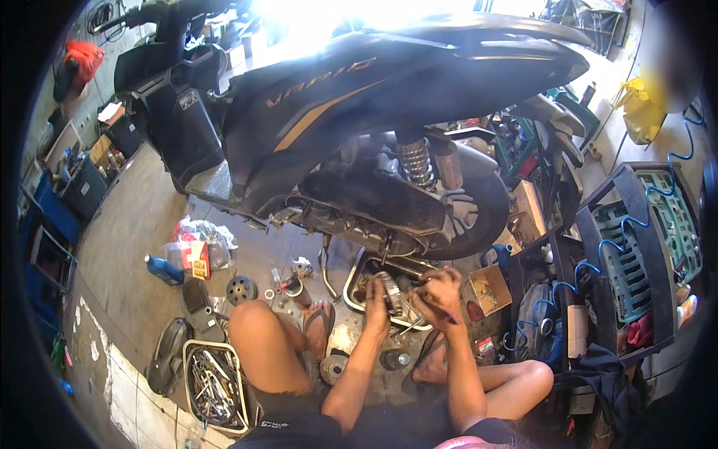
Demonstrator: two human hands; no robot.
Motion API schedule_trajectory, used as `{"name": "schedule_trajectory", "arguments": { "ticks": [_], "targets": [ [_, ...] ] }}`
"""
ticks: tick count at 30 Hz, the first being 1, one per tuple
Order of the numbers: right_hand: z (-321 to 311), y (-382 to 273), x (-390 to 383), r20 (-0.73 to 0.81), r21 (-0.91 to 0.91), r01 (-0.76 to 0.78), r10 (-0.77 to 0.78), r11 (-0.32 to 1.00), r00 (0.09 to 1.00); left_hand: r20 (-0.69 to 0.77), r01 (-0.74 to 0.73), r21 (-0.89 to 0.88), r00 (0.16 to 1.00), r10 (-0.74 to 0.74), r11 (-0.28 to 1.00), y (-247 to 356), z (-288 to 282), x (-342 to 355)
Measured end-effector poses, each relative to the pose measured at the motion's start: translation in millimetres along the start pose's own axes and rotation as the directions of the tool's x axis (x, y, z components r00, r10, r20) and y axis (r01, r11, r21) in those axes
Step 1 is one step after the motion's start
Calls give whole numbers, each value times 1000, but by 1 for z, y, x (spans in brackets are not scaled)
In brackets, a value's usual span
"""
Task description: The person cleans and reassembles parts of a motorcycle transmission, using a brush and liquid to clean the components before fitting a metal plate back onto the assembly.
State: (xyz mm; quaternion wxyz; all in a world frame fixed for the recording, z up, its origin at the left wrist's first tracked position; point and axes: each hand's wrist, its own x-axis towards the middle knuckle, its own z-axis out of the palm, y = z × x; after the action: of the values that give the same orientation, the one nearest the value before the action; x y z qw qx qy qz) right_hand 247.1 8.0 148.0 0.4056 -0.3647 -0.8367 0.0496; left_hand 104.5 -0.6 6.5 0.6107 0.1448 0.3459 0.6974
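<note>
Both bare forearms rose from the lower edge of the frame and converged ahead of the seated person's bent knees. The left hand [376, 305] was raised with its back to the camera, fingers curled closed around what it gripped. The right hand [437, 293] sat just beside it — knuckles up, fingers [428, 283] bunched in a tight pinch. The wrists were slightly bent, the elbows tucked in between the bare legs.
</note>
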Motion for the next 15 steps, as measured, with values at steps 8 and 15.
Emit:
{"name": "schedule_trajectory", "arguments": {
  "ticks": [8,15],
  "targets": [
    [6,-19,3,-113,42,2,2,999,994,-83,-58,-159,996,45,986,36,2,3],
    [4,-19,11,-124,49,-21,27,999,992,4,54,-256,999,-55,965,29,4,0]
  ]
}}
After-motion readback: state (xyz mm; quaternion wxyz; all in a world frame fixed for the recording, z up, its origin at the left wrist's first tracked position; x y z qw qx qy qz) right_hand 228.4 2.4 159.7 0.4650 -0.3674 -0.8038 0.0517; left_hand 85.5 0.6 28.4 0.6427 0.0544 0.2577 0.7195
